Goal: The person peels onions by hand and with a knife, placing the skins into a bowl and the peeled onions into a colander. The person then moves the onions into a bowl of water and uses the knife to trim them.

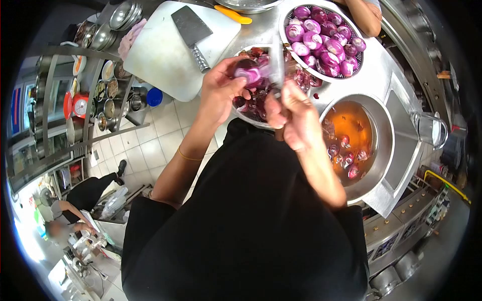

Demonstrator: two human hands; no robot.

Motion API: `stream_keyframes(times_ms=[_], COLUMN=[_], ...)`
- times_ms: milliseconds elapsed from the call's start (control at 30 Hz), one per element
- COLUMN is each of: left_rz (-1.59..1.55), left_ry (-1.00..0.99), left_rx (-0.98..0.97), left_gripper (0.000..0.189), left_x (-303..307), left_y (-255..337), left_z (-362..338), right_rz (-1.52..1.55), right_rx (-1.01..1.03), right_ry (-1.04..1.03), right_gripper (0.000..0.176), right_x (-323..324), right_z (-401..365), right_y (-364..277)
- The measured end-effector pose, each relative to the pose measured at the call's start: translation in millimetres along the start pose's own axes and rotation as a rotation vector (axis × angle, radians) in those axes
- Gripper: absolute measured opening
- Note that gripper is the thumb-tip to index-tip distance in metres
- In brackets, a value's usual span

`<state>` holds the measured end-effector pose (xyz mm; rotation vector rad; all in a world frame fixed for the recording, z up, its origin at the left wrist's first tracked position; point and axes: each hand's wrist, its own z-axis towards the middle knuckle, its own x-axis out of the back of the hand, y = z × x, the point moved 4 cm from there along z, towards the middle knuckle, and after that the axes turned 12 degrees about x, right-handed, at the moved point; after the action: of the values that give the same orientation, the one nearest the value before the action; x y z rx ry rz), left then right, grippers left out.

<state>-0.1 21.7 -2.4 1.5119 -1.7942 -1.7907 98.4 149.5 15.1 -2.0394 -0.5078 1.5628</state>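
My left hand (221, 88) holds a purple onion (248, 72) over a metal bowl of onion skins (240, 111). My right hand (291, 113) grips a knife (276, 65) whose blade stands against the onion. A perforated metal basket (282, 37) beyond is filled with several peeled purple onions (324, 42). To the right, a large metal bowl (384, 145) holds orange-tinted water with a few onions (346, 150) floating in it.
A white cutting board (160, 60) with a cleaver (191, 32) lies at the far left of the steel counter. Another person's arm (364, 15) reaches in at the top. Shelves of metal bowls (108, 30) stand left; a crouching person (75, 200) is on the tiled floor.
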Motion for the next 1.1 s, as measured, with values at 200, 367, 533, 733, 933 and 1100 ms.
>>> stream_keyframes(times_ms=[200,367,533,733,933,1100], left_rz=[0.0,-0.338,-0.167,0.172,0.255,0.335], left_ry=[-0.1,-0.243,-0.129,0.084,0.02,0.041], left_rx=[0.036,0.148,0.114,-0.059,-0.125,-0.153], left_gripper=[0.049,0.054,0.049,0.052,0.058,0.057], left_x=[24,10,10,-4,-19,-26], left_y=[14,10,-3,10,20,25], left_z=[-11,-6,-4,-5,-6,-10], right_rz=[-0.264,-1.05,-1.025,-1.195,-1.322,-1.362], right_rx=[0.178,0.103,0.216,0.494,0.674,0.79], right_ry=[0.088,0.022,0.116,-0.047,-0.154,-0.164], right_gripper=[0.035,0.05,0.031,0.038,0.036,0.038], right_x=[36,61,64,12,-9,-12], right_z=[19,34,28,-2,-9,-11], right_y=[-28,6,2,-28,-32,-34])
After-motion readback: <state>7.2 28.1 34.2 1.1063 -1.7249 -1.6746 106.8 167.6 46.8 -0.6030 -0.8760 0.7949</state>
